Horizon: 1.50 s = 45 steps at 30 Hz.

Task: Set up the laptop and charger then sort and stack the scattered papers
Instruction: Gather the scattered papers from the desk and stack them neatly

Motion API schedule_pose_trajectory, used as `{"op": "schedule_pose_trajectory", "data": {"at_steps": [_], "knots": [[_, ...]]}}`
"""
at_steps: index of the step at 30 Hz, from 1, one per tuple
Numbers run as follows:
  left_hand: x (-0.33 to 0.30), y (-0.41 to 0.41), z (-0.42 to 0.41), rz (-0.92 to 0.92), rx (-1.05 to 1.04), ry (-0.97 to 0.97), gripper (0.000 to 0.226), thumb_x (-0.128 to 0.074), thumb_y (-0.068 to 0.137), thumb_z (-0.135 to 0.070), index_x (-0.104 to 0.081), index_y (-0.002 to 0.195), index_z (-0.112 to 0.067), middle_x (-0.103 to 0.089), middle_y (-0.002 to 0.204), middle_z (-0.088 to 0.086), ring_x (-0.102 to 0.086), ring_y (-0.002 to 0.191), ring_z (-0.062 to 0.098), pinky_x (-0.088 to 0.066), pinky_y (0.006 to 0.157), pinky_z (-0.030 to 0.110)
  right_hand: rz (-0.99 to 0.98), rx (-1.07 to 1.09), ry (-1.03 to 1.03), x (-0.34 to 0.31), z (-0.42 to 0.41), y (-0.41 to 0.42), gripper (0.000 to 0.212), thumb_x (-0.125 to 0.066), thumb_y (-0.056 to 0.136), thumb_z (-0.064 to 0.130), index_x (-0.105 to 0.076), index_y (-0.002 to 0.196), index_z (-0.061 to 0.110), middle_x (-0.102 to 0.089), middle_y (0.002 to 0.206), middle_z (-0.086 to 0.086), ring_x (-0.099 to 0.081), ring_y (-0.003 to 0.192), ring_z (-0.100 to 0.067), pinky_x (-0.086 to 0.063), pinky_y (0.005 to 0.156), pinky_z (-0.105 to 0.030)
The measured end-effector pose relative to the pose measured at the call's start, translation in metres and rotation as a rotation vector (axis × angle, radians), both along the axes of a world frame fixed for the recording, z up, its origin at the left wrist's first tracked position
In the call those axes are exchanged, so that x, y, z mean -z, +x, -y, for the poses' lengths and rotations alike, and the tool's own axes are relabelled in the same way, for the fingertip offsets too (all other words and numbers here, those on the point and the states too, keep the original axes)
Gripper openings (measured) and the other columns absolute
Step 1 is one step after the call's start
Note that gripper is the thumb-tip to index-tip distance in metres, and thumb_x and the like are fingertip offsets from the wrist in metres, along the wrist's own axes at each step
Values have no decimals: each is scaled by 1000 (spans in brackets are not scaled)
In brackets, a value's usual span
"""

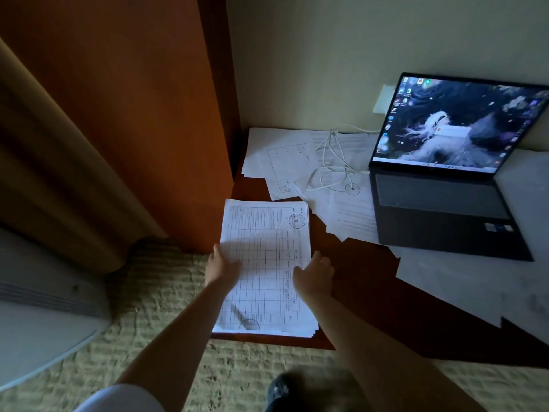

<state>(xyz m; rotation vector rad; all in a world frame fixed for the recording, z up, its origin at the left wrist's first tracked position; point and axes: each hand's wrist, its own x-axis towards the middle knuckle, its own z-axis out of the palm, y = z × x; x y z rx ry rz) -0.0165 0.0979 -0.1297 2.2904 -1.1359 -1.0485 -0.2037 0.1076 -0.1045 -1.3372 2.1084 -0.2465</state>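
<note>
A stack of printed forms (266, 263) lies at the near left corner of the dark wooden desk (365, 292). My left hand (221, 267) rests on the stack's left edge with fingers spread. At the right edge of the stack lies my right hand (315, 275), fingers relaxed. An open laptop (445, 179) with its screen lit stands at the right. A white charger cable (332, 162) coils over loose papers (297, 162) at the back and runs to the laptop's left side.
More sheets (463, 281) spread under and in front of the laptop. A wall socket (384, 98) sits behind the screen. An orange wooden panel (166, 114) borders the desk on the left. Carpet (166, 307) and a white appliance (44, 310) lie below left.
</note>
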Motion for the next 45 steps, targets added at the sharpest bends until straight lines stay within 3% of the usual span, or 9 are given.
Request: {"op": "schedule_pose_trajectory", "data": {"at_steps": [3,6,14,21,26,31,37,41,45], "knots": [[-13,-11,-11,193,54,-40,79,-67,84,-21,-22,148,-12,-32,149,13,-31,137,30,-34,111,47,102,-15,-38,-5,2,-15,54,-52,92,20,-34,142,10,-40,138,-12,-38,129,-28,-45,99,-38],[-24,-29,-22,329,138,-163,71,-67,86,-25,-30,145,-14,-28,152,12,-22,142,28,-25,115,42,207,-36,-58,-6,-1,-29,53,-51,92,17,-37,143,12,-43,138,-11,-46,125,-27,-50,95,-38],[-53,-117,-38,110,202,-230,47,-64,89,-18,-50,133,-16,-52,136,4,-50,124,20,-43,100,31,311,-127,-105,-20,-21,-91,44,-48,95,15,-43,138,16,-50,136,-6,-54,115,-20,-48,89,-28],[-55,-235,-60,-128,252,-201,26,-62,86,-8,-66,111,-16,-66,112,2,-61,102,19,-48,82,23,-45,-183,-163,-19,-49,-223,37,-48,95,14,-50,132,10,-52,131,-8,-54,118,-22,-47,94,-29],[-43,-326,-73,-240,253,-97,22,-57,90,-7,-67,106,-19,-65,99,-2,-54,65,3,-40,47,11,-255,-241,-123,-10,-58,-313,33,-48,89,7,-51,121,6,-50,125,-11,-50,113,-24,-46,91,-31],[-34,-377,-79,-267,161,-4,25,-56,87,-3,-68,101,-20,-67,93,1,-58,66,11,-47,53,23,-366,-412,-199,6,-48,-357,59,-56,83,16,-37,139,9,-36,143,-13,-37,129,-30,-36,104,-38],[-25,-408,-77,-358,-1,27,32,-58,80,7,-66,82,-24,-68,89,5,-63,76,24,-55,71,41,-440,-583,-340,18,-31,-364,45,-66,74,4,-56,118,6,-60,106,-14,-58,96,-31,-50,84,-40],[-17,-413,-72,-441,-140,24,24,-54,87,6,-65,103,-10,-66,81,3,-65,79,26,-55,80,47,-489,-548,-340,23,-29,-369,48,-75,62,2,-60,108,5,-62,99,-17,-60,90,-33,-52,76,-42],[-21,-415,-59,-549,-292,-9,18,-53,95,-10,-60,111,-10,-66,97,8,-68,86,25,-56,78,38,-489,-557,-406,10,-22,-373,28,-84,43,-4,-64,60,5,-54,48,-6,-54,38,-19,-42,37,-20]]}}
